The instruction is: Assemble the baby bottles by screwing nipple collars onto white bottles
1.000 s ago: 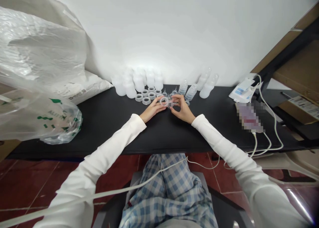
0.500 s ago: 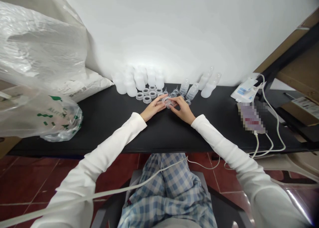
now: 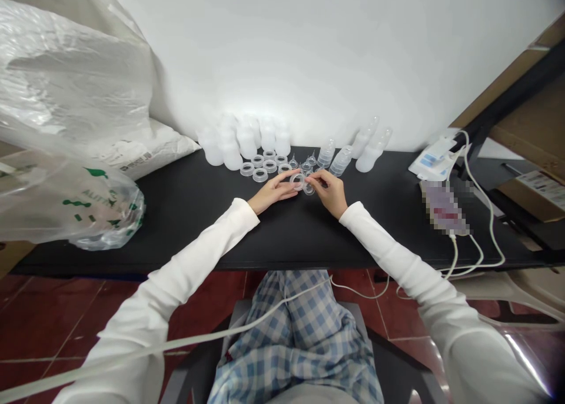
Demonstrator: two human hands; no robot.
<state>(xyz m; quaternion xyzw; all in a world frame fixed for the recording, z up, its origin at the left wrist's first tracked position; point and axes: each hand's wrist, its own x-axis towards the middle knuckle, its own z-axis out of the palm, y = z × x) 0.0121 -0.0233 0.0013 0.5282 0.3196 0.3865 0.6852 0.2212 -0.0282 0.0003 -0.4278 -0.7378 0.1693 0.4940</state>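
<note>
Just above the counter, dead centre: clear ring pinched in left hand, small clear teat pinched in right hand, touching the ring at its 4 o'clock. Probable trouble: thin fingertip hold on slick plastic, so could pop loose and roll among loose rings at 10 o'clock, or knock cap stacks at 1 o'clock. Cannot tell whether teat sits inside ring: clear on clear, half hidden by fingers. Bottles at 11 o'clock washed out against wall.
</note>
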